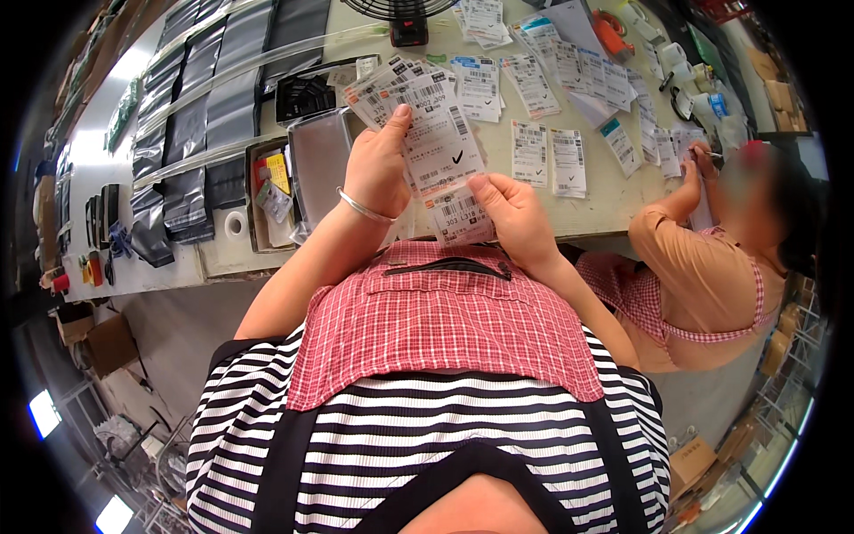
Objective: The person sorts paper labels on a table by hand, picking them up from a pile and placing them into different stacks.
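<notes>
My left hand [378, 169], a silver bangle at its wrist, is closed round a fanned bunch of white shipping labels [436, 133], its thumb pressed on top. Barcodes and a handwritten tick show on the front label. My right hand [518, 218] pinches a shipping label [459, 218] at the lower end of the bunch, near my red checked apron [445, 311]. Whether that lower label is joined to the one above, I cannot tell. Just beyond my hands, several piles of similar labels [529, 151] lie on the table.
Dark plastic mailing bags [227, 107] cover the table's left. Closer are an open box [258, 200] of small items, a grey tray [320, 151] and a tape roll [237, 225]. A fan [409, 31] stands at the back. A co-worker [712, 240] handles papers at the right.
</notes>
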A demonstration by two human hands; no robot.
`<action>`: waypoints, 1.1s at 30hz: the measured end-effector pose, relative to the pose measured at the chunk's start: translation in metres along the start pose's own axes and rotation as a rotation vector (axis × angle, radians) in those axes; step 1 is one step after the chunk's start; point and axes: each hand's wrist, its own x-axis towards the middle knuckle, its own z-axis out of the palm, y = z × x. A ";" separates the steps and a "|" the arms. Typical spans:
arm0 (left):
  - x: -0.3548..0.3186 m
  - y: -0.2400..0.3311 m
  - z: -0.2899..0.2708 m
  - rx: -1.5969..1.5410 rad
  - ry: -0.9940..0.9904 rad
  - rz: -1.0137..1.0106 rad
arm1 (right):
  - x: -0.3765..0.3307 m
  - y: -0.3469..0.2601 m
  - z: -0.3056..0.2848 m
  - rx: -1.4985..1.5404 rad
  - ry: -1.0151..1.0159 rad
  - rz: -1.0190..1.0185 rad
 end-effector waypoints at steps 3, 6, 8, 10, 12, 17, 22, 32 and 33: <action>0.002 -0.002 -0.004 -0.009 -0.007 0.022 | 0.000 -0.003 0.003 0.006 0.008 0.000; 0.003 -0.004 -0.007 -0.039 -0.025 0.040 | 0.002 0.000 0.007 0.032 0.069 -0.031; 0.003 -0.005 -0.008 -0.057 -0.029 0.030 | 0.002 0.003 0.006 0.006 0.079 -0.048; 0.006 -0.008 -0.008 -0.059 0.062 0.086 | 0.001 0.004 0.006 -0.009 0.107 -0.060; 0.008 -0.002 -0.008 -0.070 0.121 0.098 | -0.001 0.005 0.004 -0.013 0.158 -0.069; 0.008 0.016 -0.020 0.185 0.035 0.042 | 0.011 -0.007 -0.003 -0.032 0.372 -0.111; -0.005 0.000 -0.016 0.442 -0.178 -0.180 | 0.044 -0.014 -0.014 -0.166 0.388 -0.164; -0.008 -0.022 -0.009 0.587 -0.161 -0.020 | 0.056 -0.019 -0.009 -0.449 0.390 -0.158; -0.009 -0.022 -0.008 0.583 -0.149 -0.024 | 0.056 -0.020 -0.008 -0.447 0.377 -0.136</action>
